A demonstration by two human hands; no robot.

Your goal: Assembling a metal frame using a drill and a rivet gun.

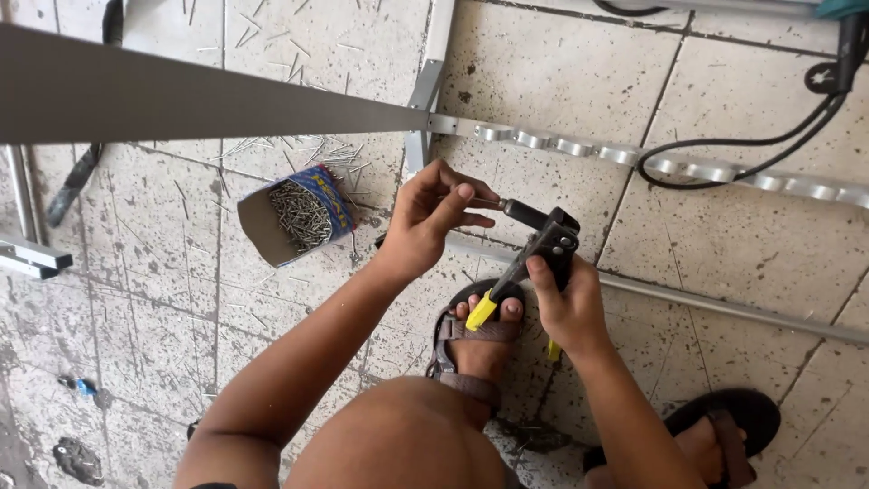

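At the centre of the scene, just above a sandalled foot, the right hand was wrapped shut around a hand rivet gun. That tool was black, with a short steel nose pointing left and yellow grips on its two handles; one yellow tip stuck out near the toes and a second showed below the palm. Touching the nose, the left hand pinched a single thin rivet between thumb and forefinger, the other fingers loosely curled. Whether the rivet already sat in the nose could not be told.

Left of the hands stood one open cardboard box, blue outside, tipped toward the viewer and full of grey rivets. More rivets lay scattered loose on the tiled floor beyond it, too many to count.

Farther off, one perforated aluminium strip with a row of round holes ran to the right, joined to a plain grey profile crossing the left side. A round metal rod lay just right of the hands. One black cable looped over the strip at far right. Two feet in dark sandals were visible, the second at near right.
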